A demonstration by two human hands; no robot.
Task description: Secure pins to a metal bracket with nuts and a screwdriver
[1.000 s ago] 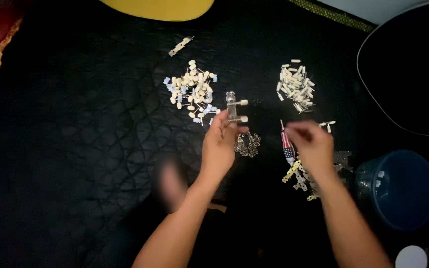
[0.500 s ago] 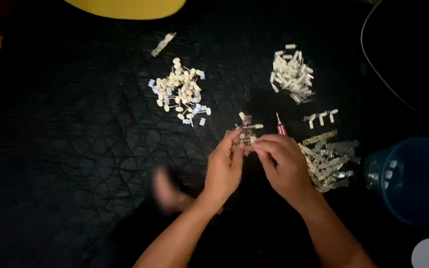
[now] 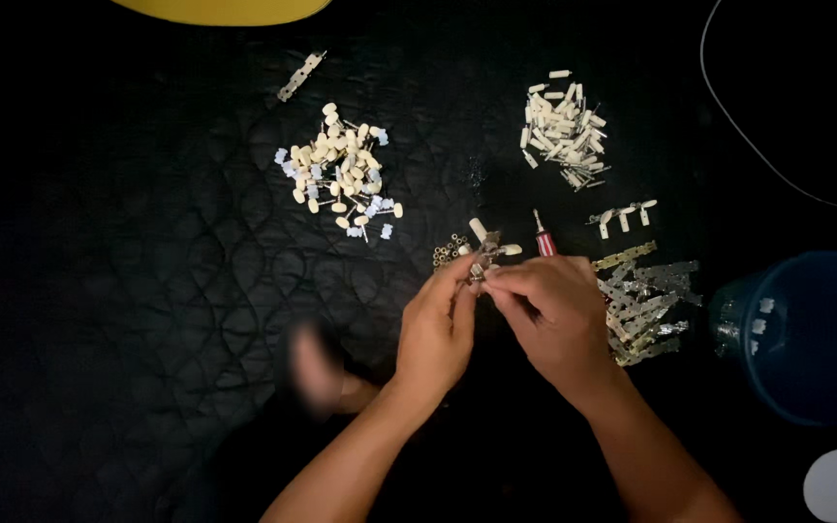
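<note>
My left hand (image 3: 438, 329) and right hand (image 3: 554, 315) meet fingertips, both pinching a small metal bracket with cream pegs (image 3: 486, 254). Brass nuts (image 3: 448, 252) just left of it, red-handled screwdriver (image 3: 543, 242) just right, mostly hidden by my right hand. Metal strips (image 3: 646, 300) right. Peg piles (image 3: 341, 174) (image 3: 562, 126) far. Blue tub (image 3: 811, 334) right, cut off. Near-left blur: cannot tell what.

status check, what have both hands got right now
Left hand and right hand pinch one small metal assembly. Red screwdriver under right fingers. Metal strips beside right hand, nothing blocking.
</note>
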